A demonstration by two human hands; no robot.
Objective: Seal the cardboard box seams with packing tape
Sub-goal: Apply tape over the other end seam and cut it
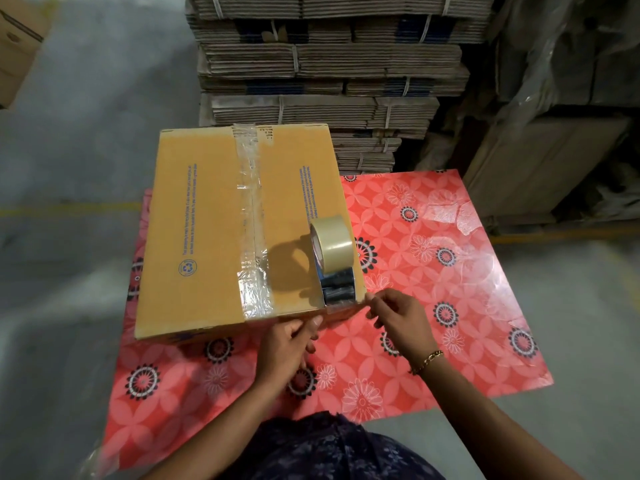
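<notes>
tape dispenser with a clear roll (331,258) sits atop the closed yellow cardboard box (204,230); left hand (289,344) and right hand (398,317) pinch a tape strip (343,309) at its near edge.

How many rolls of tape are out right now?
1: a roll of clear tape in a dispenser, standing on the cardboard box near its right edge. Others may be hidden behind the box.
</notes>
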